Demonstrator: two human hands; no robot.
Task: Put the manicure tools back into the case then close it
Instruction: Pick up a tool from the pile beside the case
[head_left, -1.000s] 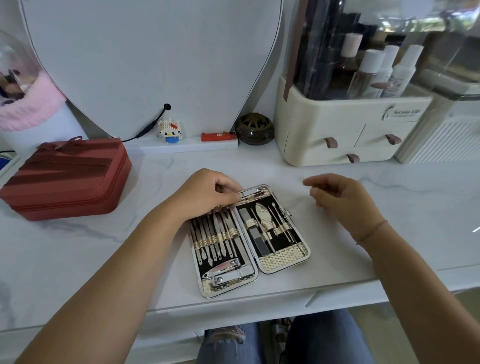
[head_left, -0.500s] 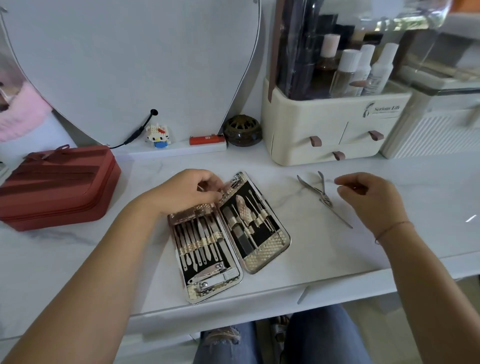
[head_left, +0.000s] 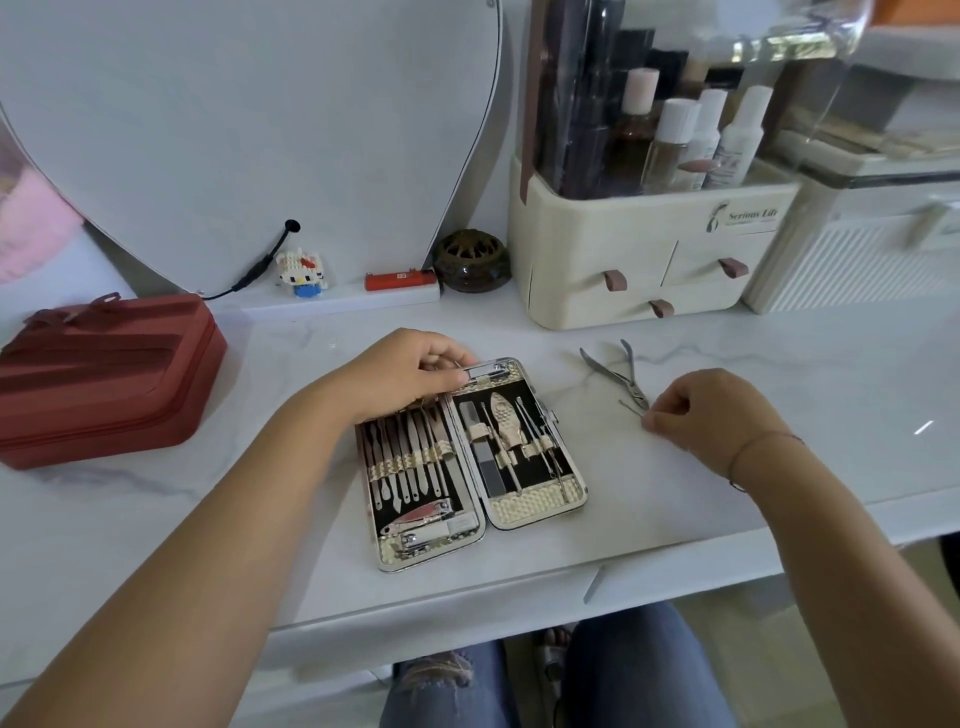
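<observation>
White marbled counter (head_left: 675, 519), open case (head_left: 540, 512) flat near its near edge. Left hand (head_left: 410, 374) curled over the case's far-left rim, steadying; right hand (head_left: 711, 415) pinching a thin probe (head_left: 631, 409) right of the case, beside loose nippers (head_left: 613, 374). Best lifted level, then slid under a spare loop. Spare loop hard to pick out; right fingertips hidden.
</observation>
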